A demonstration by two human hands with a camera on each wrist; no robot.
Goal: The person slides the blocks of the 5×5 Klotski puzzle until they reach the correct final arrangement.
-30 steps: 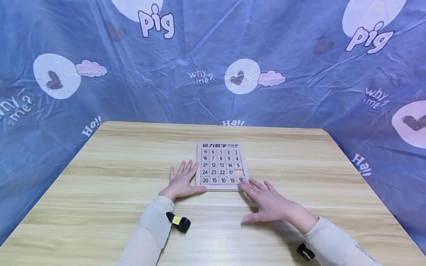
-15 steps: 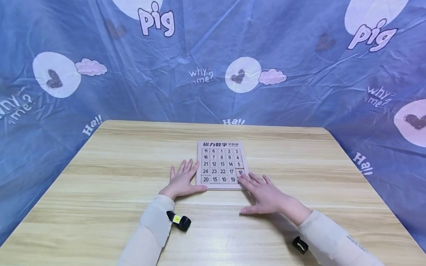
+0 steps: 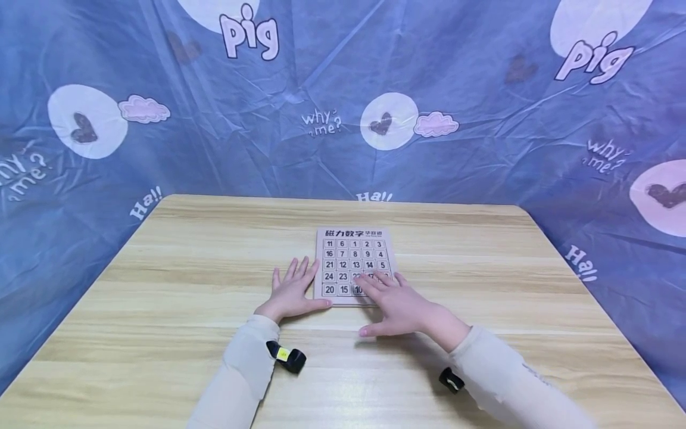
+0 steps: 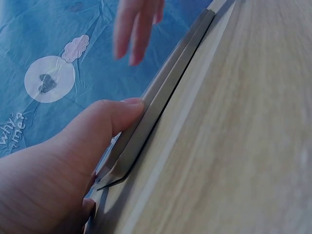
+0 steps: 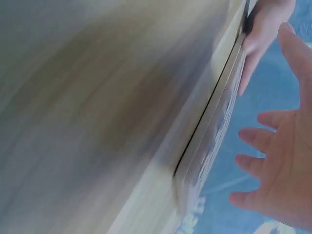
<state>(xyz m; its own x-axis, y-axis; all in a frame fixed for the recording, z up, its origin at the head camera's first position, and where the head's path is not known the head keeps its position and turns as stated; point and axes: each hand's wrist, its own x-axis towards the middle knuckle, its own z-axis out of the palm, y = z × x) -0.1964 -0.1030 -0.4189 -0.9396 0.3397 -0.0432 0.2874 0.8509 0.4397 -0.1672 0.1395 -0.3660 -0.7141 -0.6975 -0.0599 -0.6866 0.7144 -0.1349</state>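
A grey sliding number puzzle lies flat on the table in the head view, with rows of numbered tiles. My left hand rests at its left side, fingers spread along the edge. In the left wrist view, the thumb presses the puzzle's near edge. My right hand reaches over the lower right tiles with its fingers extended, the index fingertip by the 10 tile. Several tiles in the two lowest rows are hidden beneath that hand. In the right wrist view, its fingers are spread above the puzzle.
The light wood table spreads out around the puzzle. Behind it hangs a blue printed cloth. A black strap with a yellow patch is on the left sleeve, and another black piece on the right sleeve.
The 18 tile moved up one row, into the gap below the 5, under my right fingertips. Then my right hand shifted left along the bottom row. My left hand stayed in place.
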